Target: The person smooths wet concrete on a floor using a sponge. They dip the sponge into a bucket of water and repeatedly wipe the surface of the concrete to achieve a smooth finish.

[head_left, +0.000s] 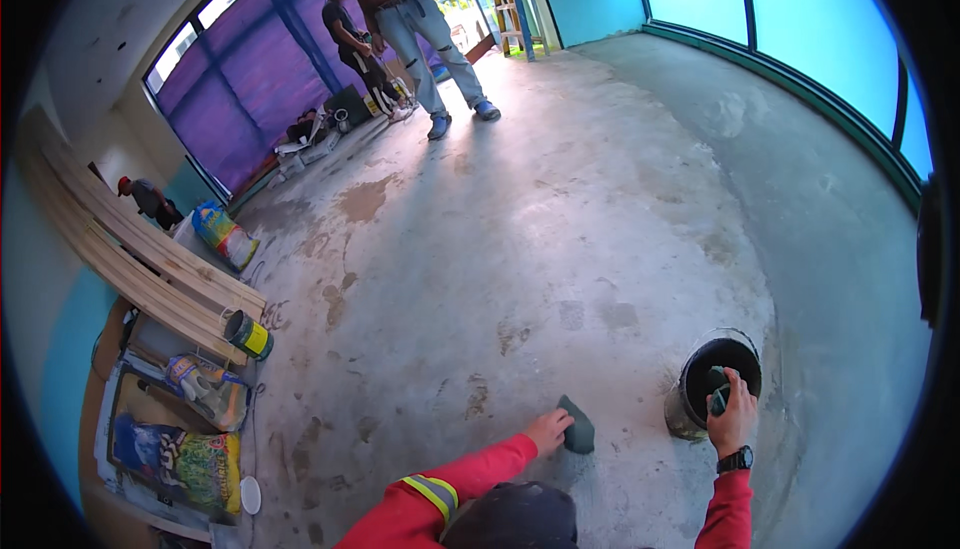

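Timber planks (200, 274): stacked at the far left, well apart from both hands; they can be left alone.
Small pail (244, 334): dark with a yellow label, beside the plank ends; the left elbow is best kept away from it.
Concrete floor (520, 249): grey and patchy, with darker marks; a steady, low stance suits reaching across it.
Left hand (545, 432): fingers closed on the near edge of a pad; a light pinch like this bears on one side only, so spreading the fingers across its back should give more even pressure.
Dark green pad (579, 429): at the left hand's fingertips, left of the bucket; whether it lies flat or is slightly lifted is hard to tell from this angle.
Black bucket (690, 417): upright on the floor, just below the right hand; the wrist should stay clear of its rim.
Right hand (737, 411): gripping a dark green piece (719, 401) over the bucket's mouth; holding it low and inside the rim would keep any drips contained.
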Action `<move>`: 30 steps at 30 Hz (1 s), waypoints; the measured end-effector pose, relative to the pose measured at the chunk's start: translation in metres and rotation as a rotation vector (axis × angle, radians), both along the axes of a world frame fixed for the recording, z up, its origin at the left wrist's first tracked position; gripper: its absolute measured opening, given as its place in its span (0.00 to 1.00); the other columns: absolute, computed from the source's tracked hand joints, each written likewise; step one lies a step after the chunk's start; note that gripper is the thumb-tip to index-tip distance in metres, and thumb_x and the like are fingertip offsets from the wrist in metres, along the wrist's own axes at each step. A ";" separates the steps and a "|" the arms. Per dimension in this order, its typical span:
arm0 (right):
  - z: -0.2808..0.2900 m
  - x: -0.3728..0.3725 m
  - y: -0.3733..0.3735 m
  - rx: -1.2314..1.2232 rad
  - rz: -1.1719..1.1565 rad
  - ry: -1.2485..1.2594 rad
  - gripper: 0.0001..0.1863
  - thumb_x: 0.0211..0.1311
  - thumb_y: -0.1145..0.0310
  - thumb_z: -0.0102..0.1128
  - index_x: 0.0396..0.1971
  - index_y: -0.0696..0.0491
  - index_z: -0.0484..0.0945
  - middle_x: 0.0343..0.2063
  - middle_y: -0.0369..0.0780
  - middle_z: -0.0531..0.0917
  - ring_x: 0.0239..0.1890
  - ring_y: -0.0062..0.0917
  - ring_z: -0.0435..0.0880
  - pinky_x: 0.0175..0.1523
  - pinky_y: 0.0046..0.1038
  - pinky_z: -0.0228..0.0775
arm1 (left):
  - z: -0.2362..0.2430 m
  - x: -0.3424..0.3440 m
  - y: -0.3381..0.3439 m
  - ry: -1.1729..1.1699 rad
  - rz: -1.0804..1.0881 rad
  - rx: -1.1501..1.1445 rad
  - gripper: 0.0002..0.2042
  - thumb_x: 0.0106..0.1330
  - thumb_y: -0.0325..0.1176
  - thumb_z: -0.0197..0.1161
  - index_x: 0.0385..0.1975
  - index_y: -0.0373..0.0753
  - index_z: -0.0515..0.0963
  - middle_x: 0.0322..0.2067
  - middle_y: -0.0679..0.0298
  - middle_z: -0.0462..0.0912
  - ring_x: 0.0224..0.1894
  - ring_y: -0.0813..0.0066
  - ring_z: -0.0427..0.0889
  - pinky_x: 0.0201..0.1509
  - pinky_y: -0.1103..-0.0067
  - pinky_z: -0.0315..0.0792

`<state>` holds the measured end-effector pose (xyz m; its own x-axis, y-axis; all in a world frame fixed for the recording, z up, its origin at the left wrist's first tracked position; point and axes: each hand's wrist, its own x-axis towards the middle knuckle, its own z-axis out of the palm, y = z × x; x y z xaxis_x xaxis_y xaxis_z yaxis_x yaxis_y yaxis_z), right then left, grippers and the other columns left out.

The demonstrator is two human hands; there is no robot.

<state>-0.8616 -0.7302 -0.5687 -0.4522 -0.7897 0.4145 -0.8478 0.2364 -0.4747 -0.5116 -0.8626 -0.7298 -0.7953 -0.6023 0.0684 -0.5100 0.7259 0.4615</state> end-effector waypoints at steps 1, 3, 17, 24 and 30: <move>0.000 0.001 -0.001 0.023 0.005 -0.002 0.29 0.44 0.74 0.63 0.52 0.48 0.69 0.42 0.41 0.78 0.44 0.37 0.76 0.46 0.35 0.61 | 0.006 -0.004 -0.011 0.033 0.036 0.045 0.18 0.53 0.25 0.58 0.46 0.41 0.70 0.46 0.56 0.69 0.45 0.51 0.76 0.46 0.64 0.74; 0.001 0.001 -0.002 0.047 0.007 0.004 0.29 0.45 0.74 0.63 0.52 0.48 0.69 0.43 0.41 0.78 0.45 0.37 0.76 0.47 0.35 0.62 | 0.025 -0.012 -0.037 0.031 0.062 0.030 0.17 0.54 0.27 0.58 0.45 0.41 0.70 0.44 0.56 0.70 0.43 0.51 0.76 0.45 0.63 0.74; 0.010 -0.003 -0.001 0.220 0.041 -0.035 0.32 0.42 0.73 0.66 0.52 0.47 0.68 0.45 0.41 0.78 0.46 0.39 0.77 0.47 0.36 0.64 | 0.051 0.180 -0.177 -0.368 0.950 -0.133 0.24 0.51 0.37 0.64 0.48 0.38 0.66 0.48 0.48 0.71 0.41 0.46 0.79 0.43 0.59 0.75; 0.011 -0.009 -0.003 0.285 0.101 -0.126 0.30 0.43 0.71 0.66 0.51 0.50 0.69 0.44 0.43 0.78 0.46 0.40 0.77 0.48 0.37 0.65 | 0.043 0.333 -0.103 -0.565 1.574 0.120 0.32 0.51 0.39 0.67 0.56 0.38 0.61 0.53 0.47 0.68 0.49 0.48 0.77 0.52 0.63 0.74; 0.004 -0.010 0.000 0.134 0.134 -0.095 0.28 0.46 0.72 0.63 0.52 0.53 0.69 0.46 0.44 0.78 0.44 0.45 0.77 0.52 0.39 0.67 | 0.047 0.219 -0.092 -0.239 1.033 0.238 0.32 0.58 0.51 0.61 0.57 0.34 0.66 0.53 0.43 0.72 0.56 0.48 0.72 0.59 0.65 0.67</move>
